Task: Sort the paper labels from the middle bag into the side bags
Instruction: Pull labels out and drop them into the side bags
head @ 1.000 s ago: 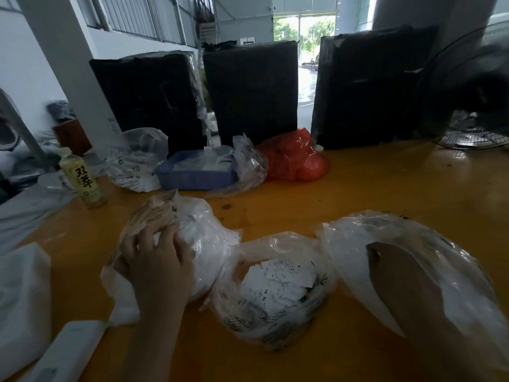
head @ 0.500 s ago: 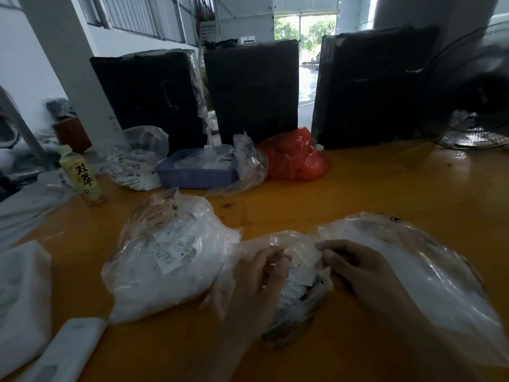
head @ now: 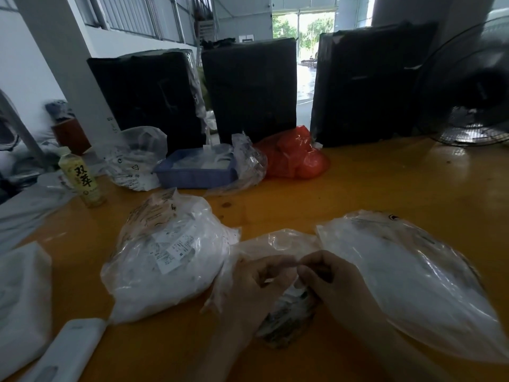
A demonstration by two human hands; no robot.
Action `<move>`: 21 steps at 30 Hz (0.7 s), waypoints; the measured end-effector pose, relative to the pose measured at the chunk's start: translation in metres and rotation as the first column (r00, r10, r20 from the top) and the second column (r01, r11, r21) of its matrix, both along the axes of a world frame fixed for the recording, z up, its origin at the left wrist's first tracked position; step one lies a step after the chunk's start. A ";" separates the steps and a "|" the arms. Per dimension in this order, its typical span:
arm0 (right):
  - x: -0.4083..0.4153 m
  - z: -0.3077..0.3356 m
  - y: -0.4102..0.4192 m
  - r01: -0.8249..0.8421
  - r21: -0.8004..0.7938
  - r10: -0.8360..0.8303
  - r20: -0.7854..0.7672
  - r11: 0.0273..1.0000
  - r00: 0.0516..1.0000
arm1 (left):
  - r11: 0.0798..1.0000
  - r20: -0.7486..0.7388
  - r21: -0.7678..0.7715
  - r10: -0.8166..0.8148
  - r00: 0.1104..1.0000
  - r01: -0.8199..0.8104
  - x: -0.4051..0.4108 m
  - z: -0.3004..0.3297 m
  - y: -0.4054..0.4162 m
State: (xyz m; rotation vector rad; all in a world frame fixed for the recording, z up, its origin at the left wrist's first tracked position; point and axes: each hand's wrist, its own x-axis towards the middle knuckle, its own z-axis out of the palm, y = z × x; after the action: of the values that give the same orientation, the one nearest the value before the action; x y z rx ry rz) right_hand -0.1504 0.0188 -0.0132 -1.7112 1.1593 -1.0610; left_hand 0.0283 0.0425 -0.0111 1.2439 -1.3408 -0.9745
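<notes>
Far to the left of my hands a white padded package [head: 22, 293] lies at the table edge, with a flat white device [head: 68, 348] just below it. Further back on that side a small yellow-labelled bottle [head: 81, 179] stands upright on the orange table [head: 385, 188]. Just left of my left hand sits the left side bag [head: 165, 260], a full clear bag with printed white labels showing through its plastic. My left hand [head: 253, 288] rests over the mouth of the middle bag [head: 283, 307], fingers curled and pinching at its clear plastic. My right hand [head: 333, 282] meets it there, fingertips curled in toward the left hand's and nipping the same spot; both are blurred, so I cannot tell whether a label or only plastic is between them. The paper labels [head: 294, 297] show as a small white patch in the bag just under my fingertips. Immediately right of my right hand the right side bag [head: 413, 277] lies long and flat. Beyond my hands, at the back of the table, are a blue tray [head: 192, 175] in plastic and a red bag [head: 294, 158].
</notes>
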 end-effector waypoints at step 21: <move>0.005 -0.019 -0.016 -0.126 -0.230 -0.096 -0.757 0.965 0.646 | 0.963 -0.441 0.261 0.179 0.879 -0.065 0.014 -0.012 -0.011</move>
State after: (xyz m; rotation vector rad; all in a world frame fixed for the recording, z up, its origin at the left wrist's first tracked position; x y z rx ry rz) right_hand -0.1451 0.0033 -0.0319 -2.5115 1.5481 -0.4455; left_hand 0.0418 0.0316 -0.0226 1.1597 -0.7768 -1.2736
